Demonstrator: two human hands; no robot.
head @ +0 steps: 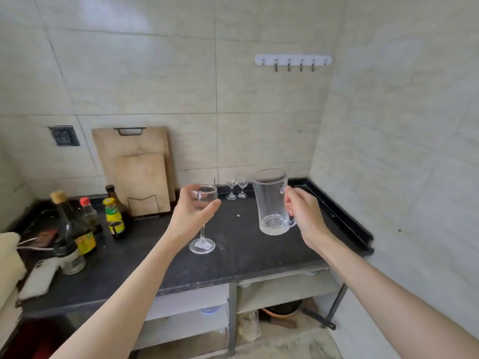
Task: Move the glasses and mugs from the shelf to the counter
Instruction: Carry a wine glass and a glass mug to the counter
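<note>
Left hand (190, 216) fingers grasp the wine glass (203, 218) bowl, right hand (302, 212) the glass mug (272, 202) handle, both above the bench (246, 255); lower each upright, bases flat, clear of the two small glasses (237, 189); then release.

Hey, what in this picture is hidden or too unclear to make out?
Head view only:
- Wine glass bowl: partly covered by the left hand; whether its foot touches the counter is unclear.
- Mug handle: mostly hidden by the right hand.
- Two small glasses at the back: too small for detail.
- Bottle labels: too blurred to read.
- Lower shelves: contents dim and partly hidden by the counter.
</note>
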